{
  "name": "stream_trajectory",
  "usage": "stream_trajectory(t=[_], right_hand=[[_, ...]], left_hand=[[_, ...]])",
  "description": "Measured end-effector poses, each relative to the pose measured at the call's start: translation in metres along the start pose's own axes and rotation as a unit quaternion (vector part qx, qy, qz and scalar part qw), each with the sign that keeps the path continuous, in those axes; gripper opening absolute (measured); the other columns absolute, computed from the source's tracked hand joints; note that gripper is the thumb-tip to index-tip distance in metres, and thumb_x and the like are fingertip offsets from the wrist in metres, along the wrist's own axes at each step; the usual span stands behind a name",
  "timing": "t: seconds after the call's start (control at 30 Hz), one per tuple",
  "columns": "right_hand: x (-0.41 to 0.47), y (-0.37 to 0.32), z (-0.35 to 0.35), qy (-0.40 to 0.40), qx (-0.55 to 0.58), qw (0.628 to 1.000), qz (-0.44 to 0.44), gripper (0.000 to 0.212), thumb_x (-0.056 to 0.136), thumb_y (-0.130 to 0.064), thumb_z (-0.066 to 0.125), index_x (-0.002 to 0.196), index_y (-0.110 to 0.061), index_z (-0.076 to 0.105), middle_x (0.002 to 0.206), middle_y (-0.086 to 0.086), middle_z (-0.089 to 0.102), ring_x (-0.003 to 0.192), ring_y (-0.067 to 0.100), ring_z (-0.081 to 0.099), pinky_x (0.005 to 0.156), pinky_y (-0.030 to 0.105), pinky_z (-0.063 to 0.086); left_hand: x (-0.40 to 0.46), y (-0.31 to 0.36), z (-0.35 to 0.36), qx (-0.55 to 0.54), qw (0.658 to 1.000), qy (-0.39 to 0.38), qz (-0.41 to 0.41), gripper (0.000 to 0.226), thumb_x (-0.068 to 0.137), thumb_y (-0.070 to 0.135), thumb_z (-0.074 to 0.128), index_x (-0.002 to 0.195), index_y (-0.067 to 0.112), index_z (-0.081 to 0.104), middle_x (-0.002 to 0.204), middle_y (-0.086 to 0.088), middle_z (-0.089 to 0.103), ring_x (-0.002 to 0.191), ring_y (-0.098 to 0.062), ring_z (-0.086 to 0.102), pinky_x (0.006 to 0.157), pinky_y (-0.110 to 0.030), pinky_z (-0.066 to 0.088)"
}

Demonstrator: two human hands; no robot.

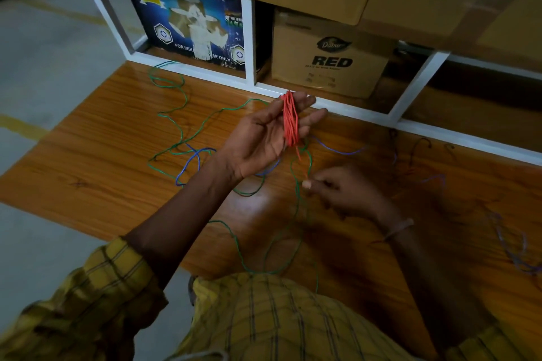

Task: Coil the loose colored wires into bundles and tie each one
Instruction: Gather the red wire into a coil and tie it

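Wood-grain table (88, 161) spreads under both my hands, with a white shelf frame (249, 38) holding cardboard boxes (331, 58) beyond my fingertips. Green wire (205, 121) sprawls in loose loops to the left of and below my left hand (264, 138), crossed by blue wire (195, 161) near my wrist. That hand is raised, palm up, fingers nearly straight, with the red wire coil (290, 120) looped around them. My right hand (343, 187), lower and nearer me, pinches the coil's trailing red end between thumb and fingertip.
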State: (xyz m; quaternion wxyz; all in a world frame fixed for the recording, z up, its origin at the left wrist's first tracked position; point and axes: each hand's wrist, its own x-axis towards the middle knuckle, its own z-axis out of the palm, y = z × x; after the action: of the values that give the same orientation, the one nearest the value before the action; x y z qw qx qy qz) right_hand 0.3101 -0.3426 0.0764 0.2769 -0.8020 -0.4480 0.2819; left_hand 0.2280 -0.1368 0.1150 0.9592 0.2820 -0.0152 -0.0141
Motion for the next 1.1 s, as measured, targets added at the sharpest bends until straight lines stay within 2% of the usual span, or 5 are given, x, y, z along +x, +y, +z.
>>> stream_trajectory(t=[0.27, 0.53, 0.77, 0.97, 1.1], right_hand=[[-0.032, -0.057, -0.047, -0.044, -0.095, 0.981, -0.161, 0.026, 0.100, -0.032, 0.062, 0.080, -0.015, 0.067, 0.059, 0.001, 0.058, 0.054, 0.011, 0.054, 0.052, 0.024, 0.035], [-0.005, -0.066, -0.113, 0.105, 0.008, 0.983, -0.153, 0.017, 0.101, -0.026, 0.063, 0.095, -0.015, 0.073, 0.067, -0.004, 0.063, 0.061, 0.010, 0.055, 0.056, 0.029, 0.044], [0.057, -0.013, -0.101, 0.247, 0.020, 0.963, -0.109, 0.020, 0.090, -0.026, 0.077, 0.085, -0.007, 0.074, 0.077, 0.003, 0.069, 0.073, 0.015, 0.063, 0.067, 0.029, 0.045], [0.048, 0.020, -0.045, 0.171, 0.083, 0.981, 0.025, 0.013, 0.103, -0.025, 0.060, 0.105, -0.022, 0.073, 0.072, -0.002, 0.064, 0.056, 0.007, 0.058, 0.053, 0.023, 0.047], [0.028, 0.019, -0.005, 0.098, 0.043, 0.994, 0.026, 0.034, 0.105, -0.025, 0.058, 0.082, -0.001, 0.066, 0.061, 0.007, 0.059, 0.044, 0.005, 0.052, 0.048, 0.026, 0.042]], left_hand=[[0.010, -0.013, -0.020, 0.208, 0.970, 0.125, 0.008, 0.026, 0.115, 0.017, 0.031, 0.125, 0.012, 0.055, 0.136, -0.005, 0.056, 0.114, -0.032, 0.073, 0.088, -0.030, 0.060], [-0.004, -0.021, -0.013, 0.326, 0.941, 0.066, -0.067, 0.042, 0.115, 0.020, 0.032, 0.150, -0.001, 0.042, 0.153, -0.017, 0.055, 0.104, -0.032, 0.074, 0.079, -0.027, 0.056], [-0.019, -0.018, 0.002, 0.263, 0.958, -0.039, -0.103, 0.042, 0.114, 0.019, 0.029, 0.145, -0.002, 0.047, 0.151, -0.021, 0.056, 0.087, -0.025, 0.073, 0.069, -0.024, 0.052], [-0.018, -0.004, 0.007, 0.155, 0.985, -0.038, -0.058, 0.042, 0.112, 0.024, 0.029, 0.138, 0.002, 0.055, 0.144, -0.014, 0.063, 0.087, -0.019, 0.074, 0.070, -0.024, 0.055], [-0.007, 0.009, 0.008, 0.108, 0.994, -0.022, 0.002, 0.041, 0.115, 0.024, 0.024, 0.135, 0.006, 0.055, 0.159, -0.017, 0.047, 0.094, -0.017, 0.076, 0.072, -0.022, 0.058]])
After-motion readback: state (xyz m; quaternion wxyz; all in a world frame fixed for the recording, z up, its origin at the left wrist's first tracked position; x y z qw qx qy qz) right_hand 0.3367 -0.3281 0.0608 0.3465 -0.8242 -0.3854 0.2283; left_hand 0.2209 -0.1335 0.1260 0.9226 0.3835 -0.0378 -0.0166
